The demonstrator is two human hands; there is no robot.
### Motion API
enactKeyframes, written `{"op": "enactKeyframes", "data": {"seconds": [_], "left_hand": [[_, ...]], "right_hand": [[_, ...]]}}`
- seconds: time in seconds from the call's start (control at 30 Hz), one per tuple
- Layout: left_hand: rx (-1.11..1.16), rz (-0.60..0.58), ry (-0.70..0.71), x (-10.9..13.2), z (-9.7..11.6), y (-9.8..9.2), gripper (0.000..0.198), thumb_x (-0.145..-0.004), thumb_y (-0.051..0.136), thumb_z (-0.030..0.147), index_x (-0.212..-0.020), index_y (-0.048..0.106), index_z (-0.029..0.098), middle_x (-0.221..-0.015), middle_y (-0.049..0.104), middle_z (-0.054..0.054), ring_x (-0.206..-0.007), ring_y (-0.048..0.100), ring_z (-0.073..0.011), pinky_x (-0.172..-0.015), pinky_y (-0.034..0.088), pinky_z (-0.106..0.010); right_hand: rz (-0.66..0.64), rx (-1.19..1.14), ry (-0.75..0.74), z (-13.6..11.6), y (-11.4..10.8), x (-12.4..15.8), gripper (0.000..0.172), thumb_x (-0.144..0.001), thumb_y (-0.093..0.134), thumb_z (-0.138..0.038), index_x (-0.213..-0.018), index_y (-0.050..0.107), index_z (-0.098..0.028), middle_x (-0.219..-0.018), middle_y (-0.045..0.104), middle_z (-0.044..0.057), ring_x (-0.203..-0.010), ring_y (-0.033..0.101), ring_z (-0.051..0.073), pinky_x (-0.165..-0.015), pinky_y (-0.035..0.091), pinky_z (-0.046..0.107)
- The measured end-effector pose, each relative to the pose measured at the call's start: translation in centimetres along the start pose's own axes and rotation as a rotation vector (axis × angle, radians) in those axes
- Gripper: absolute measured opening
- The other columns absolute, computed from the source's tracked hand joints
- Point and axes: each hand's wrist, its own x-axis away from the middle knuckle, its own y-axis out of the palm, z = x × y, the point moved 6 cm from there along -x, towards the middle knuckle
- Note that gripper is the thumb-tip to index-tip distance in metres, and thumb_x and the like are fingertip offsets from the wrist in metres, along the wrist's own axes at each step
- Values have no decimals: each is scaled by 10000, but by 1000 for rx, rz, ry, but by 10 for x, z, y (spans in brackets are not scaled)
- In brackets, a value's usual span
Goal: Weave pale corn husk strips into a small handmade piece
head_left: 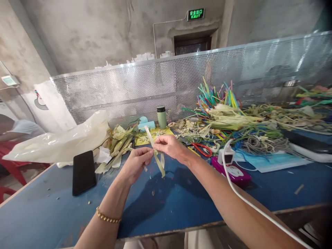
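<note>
Pale strip [159, 166] dead centre of frame. Left hand [140, 162] and right hand [169, 147] both pinching it, narrow grips, close together. Tip: light even tension, let rest dangle free; probably splits if yanked hard.

Black phone [84, 173] on blue table [46, 218], green bottle [162, 119] before perforated metal screen [116, 93], lit exit sign [195, 14] above dark doorway [193, 46], white charger [228, 151] atop purple box [241, 179], pale-blue face mask [275, 162] at right
</note>
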Motion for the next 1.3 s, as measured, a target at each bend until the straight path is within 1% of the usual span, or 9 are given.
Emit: {"op": "enactKeyframes", "data": {"seconds": [0.17, 0.27, 0.37, 0.57, 0.73, 0.87, 0.97, 1.1, 1.3], "left_hand": [[-23, 77, 3, -2, -4, -2, 347, -642, 809, 430, -708, 681, 114, -544, 400, 43, -500, 249, -61, -483, 152, -246], [-59, 156, 6, -2, -7, -4, 354, -592, 841, 415, -685, 675, 117, -541, 414, 46, -496, 247, -53, -484, 136, -242], [-92, 178, 26, -1, -7, -3, 337, -613, 828, 415, -686, 677, 123, -526, 421, 50, -486, 253, -49, -479, 140, -234], [-124, 157, 36, 0, -7, -4, 317, -631, 816, 411, -665, 669, 132, -521, 451, 43, -470, 287, -50, -467, 165, -229], [-130, 127, 21, 0, -8, -2, 288, -647, 812, 373, -676, 674, 122, -525, 472, 32, -468, 294, -48, -462, 172, -229], [-63, 60, -6, 2, -3, 1, 278, -663, 809, 353, -679, 667, 115, -516, 419, 50, -470, 271, -43, -456, 181, -217], [53, 3, -37, 2, -1, 3, 298, -702, 784, 386, -756, 678, 113, -578, 449, 37, -495, 318, -47, -471, 247, -198], [168, 63, -38, 0, -2, -1, 392, -757, 707, 502, -811, 675, 116, -691, 573, -25, -543, 447, -77, -517, 365, -212], [110, 3, -36, 1, -7, 6, 301, -742, 751, 407, -727, 650, 125, -546, 480, 29, -496, 395, -60, -488, 338, -189]], "right_hand": [[65, -95, -4, 4, 6, 1, 196, -743, 655, -327, -702, 604, -142, -615, 513, -34, -565, 406, 83, -525, 320, 216], [76, -145, 7, 5, 9, 2, 188, -737, 653, -318, -681, 589, -150, -609, 513, -35, -554, 401, 83, -522, 322, 221], [101, -180, 15, 6, 10, 2, 181, -732, 652, -309, -676, 585, -151, -591, 498, -38, -537, 383, 81, -517, 319, 224], [163, -224, 8, 5, 7, 3, 182, -713, 659, -312, -671, 590, -149, -605, 500, -35, -558, 402, 86, -534, 331, 229], [156, -258, 5, 7, 10, 2, 201, -714, 672, -326, -666, 584, -152, -587, 486, -41, -542, 382, 80, -519, 326, 223], [158, -294, 18, 11, 10, 2, 209, -726, 678, -336, -677, 586, -154, -573, 474, -44, -517, 359, 73, -497, 314, 219], [165, -326, 21, 10, 8, 2, 228, -741, 676, -355, -674, 583, -158, -564, 473, -42, -500, 347, 70, -479, 300, 220], [178, -358, 26, 8, 9, 2, 250, -730, 693, -376, -671, 578, -162, -545, 458, -48, -482, 326, 67, -453, 273, 218], [176, -435, 40, 9, 14, 3, 230, -712, 698, -342, -664, 568, -158, -575, 501, -38, -520, 404, 74, -497, 333, 219]]}}
